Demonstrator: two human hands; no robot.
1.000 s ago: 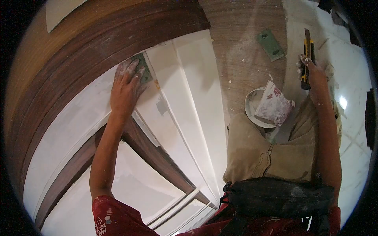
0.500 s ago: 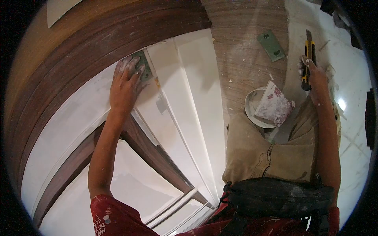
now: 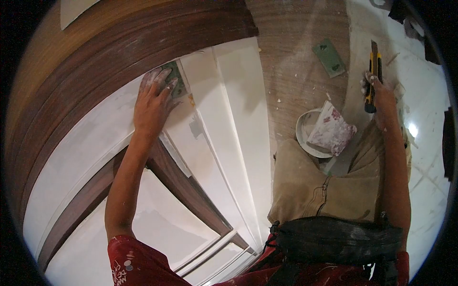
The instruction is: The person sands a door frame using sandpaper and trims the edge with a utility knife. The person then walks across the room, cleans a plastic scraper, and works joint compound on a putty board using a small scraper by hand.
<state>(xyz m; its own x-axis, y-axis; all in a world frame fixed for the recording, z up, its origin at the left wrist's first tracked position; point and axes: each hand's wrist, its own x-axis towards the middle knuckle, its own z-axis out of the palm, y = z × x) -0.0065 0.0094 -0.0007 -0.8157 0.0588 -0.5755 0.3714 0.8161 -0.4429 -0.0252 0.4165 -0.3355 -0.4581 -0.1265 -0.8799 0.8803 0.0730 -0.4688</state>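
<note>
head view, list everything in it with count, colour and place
slim plastic-handled utility knife: 1, yellow and black, in the right hand
flat pad: 1, green, under the left hand
flat rectangular pad: 1, green, top right of centre
round tub: 1, white, beyond the trousers
smeared packet-like item: 1, white and reddish, overlapping the round tub
smooth panels: several, white, left and centre
wooden boards: several, dark brown, left
glossy tiles: several, white, right
waist pouch: 1, black, bottom
trousers: 1 pair, khaki, lower centre
shirt: 1, red, bottom
hands: 2, dusted white, left and right
</note>
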